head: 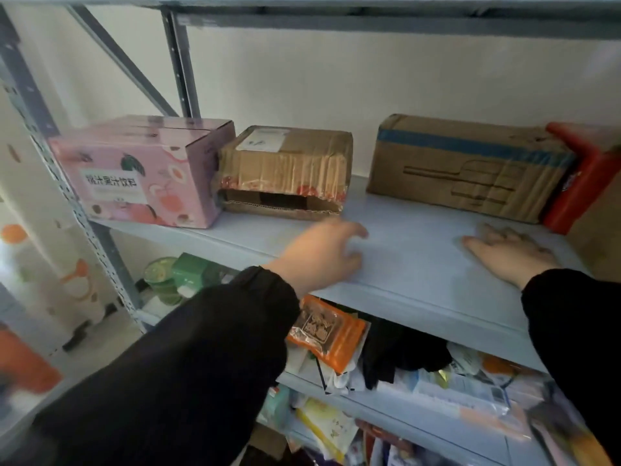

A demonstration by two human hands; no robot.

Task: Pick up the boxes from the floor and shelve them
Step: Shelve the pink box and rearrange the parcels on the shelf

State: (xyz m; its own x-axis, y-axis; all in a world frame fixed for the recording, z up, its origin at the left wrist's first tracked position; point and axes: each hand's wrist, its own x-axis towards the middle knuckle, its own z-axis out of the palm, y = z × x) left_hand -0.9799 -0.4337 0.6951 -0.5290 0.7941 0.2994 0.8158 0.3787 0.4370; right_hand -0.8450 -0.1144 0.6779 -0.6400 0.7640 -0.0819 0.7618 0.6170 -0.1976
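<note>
On the pale blue shelf (420, 264) stand a pink printed box (141, 173) at the left, a taped brown box (285, 169) beside it, and a long brown box with blue tape (470, 166) at the right. A red box (581, 183) leans against the long box's right end. My left hand (322, 253) hovers over the shelf's front, fingers relaxed, just below the taped brown box and holding nothing. My right hand (507, 253) lies flat on the shelf in front of the long box, empty.
A grey steel upright (181, 62) and diagonal brace stand behind the pink box. The shelf below holds an orange packet (329, 334), dark cloth and several packets. Green containers (174, 274) sit lower left. A gap lies between the two brown boxes.
</note>
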